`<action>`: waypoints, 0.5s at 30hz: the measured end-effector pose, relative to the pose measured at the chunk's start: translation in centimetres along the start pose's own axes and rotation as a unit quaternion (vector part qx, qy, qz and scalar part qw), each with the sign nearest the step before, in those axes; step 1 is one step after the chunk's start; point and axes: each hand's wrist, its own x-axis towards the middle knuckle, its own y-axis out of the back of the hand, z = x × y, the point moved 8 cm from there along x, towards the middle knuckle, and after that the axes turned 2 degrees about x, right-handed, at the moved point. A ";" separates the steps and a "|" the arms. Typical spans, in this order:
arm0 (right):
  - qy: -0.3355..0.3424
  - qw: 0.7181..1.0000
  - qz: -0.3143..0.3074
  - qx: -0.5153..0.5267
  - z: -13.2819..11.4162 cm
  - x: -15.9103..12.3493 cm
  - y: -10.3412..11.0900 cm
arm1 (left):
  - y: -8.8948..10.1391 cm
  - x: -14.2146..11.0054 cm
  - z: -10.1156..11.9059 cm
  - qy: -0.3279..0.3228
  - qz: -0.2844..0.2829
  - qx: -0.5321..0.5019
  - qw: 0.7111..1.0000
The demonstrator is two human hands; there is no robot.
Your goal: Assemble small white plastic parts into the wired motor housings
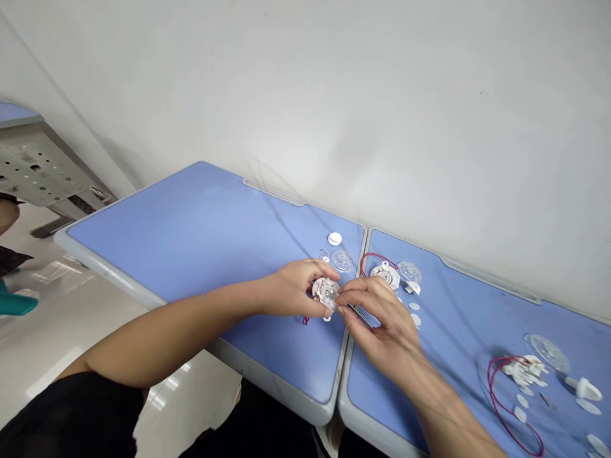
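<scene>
My left hand (301, 289) is closed around the edge of a round white plastic housing (326, 292) with inner fittings, held just over the blue table. A short loop of red wire (306, 321) shows below it. My right hand (382, 312) pinches a thin dark rod-like tool (360, 316), and its fingertips meet the housing's right side. Those fingers hide the tool's tip. Just beyond the hands lie a white round knob (335, 238), a clear plastic disc (342, 260) and a few tiny parts (325, 258).
Right of the table seam, a second white housing (384, 275) with red wire lies beside a clear disc (409, 272) and a white knob (412, 288). Another wired white housing (525, 370) sits further right among loose parts. A wall (305, 95) stands behind the tables.
</scene>
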 end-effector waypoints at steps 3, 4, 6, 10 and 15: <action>0.000 1.000 -0.004 -0.002 0.0 -0.1 -0.2 | 0.2 0.0 0.1 -0.025 0.013 0.024 0.999; -0.002 1.000 -0.006 -0.003 0.1 -0.1 -0.3 | 0.2 0.0 0.1 -0.030 0.017 0.029 0.999; -0.011 1.000 -0.011 -0.004 0.2 -0.1 -0.4 | 0.3 -0.1 0.1 -0.038 0.026 0.038 0.998; -0.019 1.000 -0.015 -0.001 0.2 -0.2 -0.4 | 0.4 -0.2 0.2 -0.053 0.036 0.061 0.996; -0.031 0.999 -0.020 -0.003 0.5 -0.3 -0.5 | 0.4 -0.2 0.3 -0.057 0.037 0.062 0.996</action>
